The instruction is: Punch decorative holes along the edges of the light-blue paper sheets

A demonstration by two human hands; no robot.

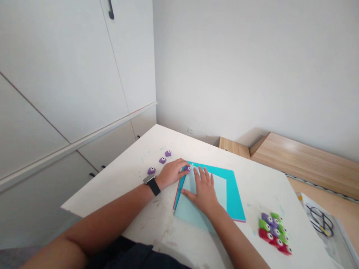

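Note:
My left hand (171, 173), with a dark watch (152, 184) on the wrist, is closed round a small purple paper punch (188, 168) at the top left corner of a pale blue sheet (193, 209). My right hand (204, 188) lies flat with fingers spread on that pale blue sheet. The sheet rests on a stack of turquoise paper (233, 194) on the white table (157, 145).
Three loose purple punches (162, 160) lie to the left of my left hand. A cluster of several purple, green and red punches (274, 232) sits at the right. Scissors (321, 220) lie in a clear pouch at the far right. White cabinets stand to the left, wooden furniture behind.

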